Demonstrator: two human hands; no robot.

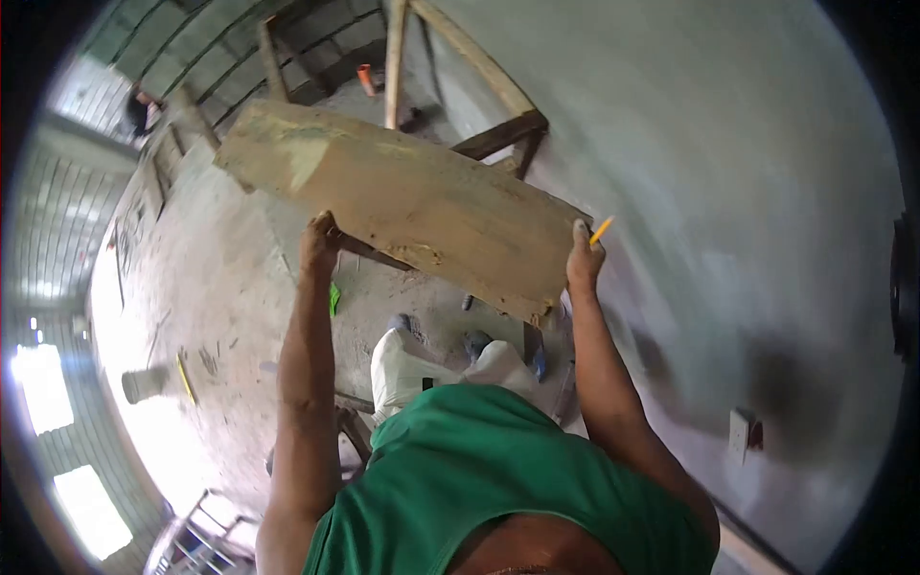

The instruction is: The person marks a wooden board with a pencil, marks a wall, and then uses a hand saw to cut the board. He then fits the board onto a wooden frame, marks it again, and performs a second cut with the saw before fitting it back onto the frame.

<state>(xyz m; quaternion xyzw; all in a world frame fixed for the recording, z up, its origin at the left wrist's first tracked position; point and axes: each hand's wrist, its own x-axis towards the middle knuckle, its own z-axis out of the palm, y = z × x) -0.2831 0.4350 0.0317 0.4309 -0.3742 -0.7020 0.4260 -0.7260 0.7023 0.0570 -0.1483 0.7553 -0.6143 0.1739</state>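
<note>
A smooth grey plastered wall [709, 125] rises along the right, beside a dusty pale concrete floor [235, 297]. Beyond the work, a rough brown timber frame [394, 72] stands near the wall. The wide, rectangular brown wooden board [422, 201], soiled and chipped along its near edge, is in front of the body, above the dark-toed boots [477, 342]; whether its far edge touches the timber is hard to tell.

The left hand [320, 241] is closed on the near long edge — well in from the far-left corner — while the right hand [584, 259] clasps the right end, thumb on the upper face, the other fingers largely hidden. Since a long stretch overhangs beyond the left hand, that side will probably want to dip; a grip farther out should balance it better. Keep the right end off the plaster, and mind the slim yellow pencil [602, 231] at the right hand — it could slip or snag.
</note>
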